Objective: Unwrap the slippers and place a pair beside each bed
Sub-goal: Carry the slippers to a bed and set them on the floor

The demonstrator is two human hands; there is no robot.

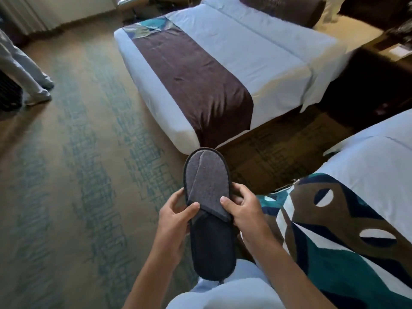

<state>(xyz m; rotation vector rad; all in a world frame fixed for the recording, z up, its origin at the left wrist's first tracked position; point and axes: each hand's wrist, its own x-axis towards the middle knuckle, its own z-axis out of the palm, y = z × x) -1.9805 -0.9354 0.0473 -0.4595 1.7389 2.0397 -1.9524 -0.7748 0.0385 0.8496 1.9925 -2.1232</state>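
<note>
Both hands — left hand (176, 216), right hand (242, 208) — grip an unwrapped grey felt slipper (208, 210) near the brown-runnered white bed (223, 70); none seems placed yet — carpet beside it shows nothing.

near bed (365, 157) cut off; bystander (24, 70) legs only.

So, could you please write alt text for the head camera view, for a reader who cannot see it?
Two hands, left hand and right hand, hold a grey slipper by its sides above patterned carpet. Ahead stands a white bed with a brown runner; a second bed is at right.
</note>
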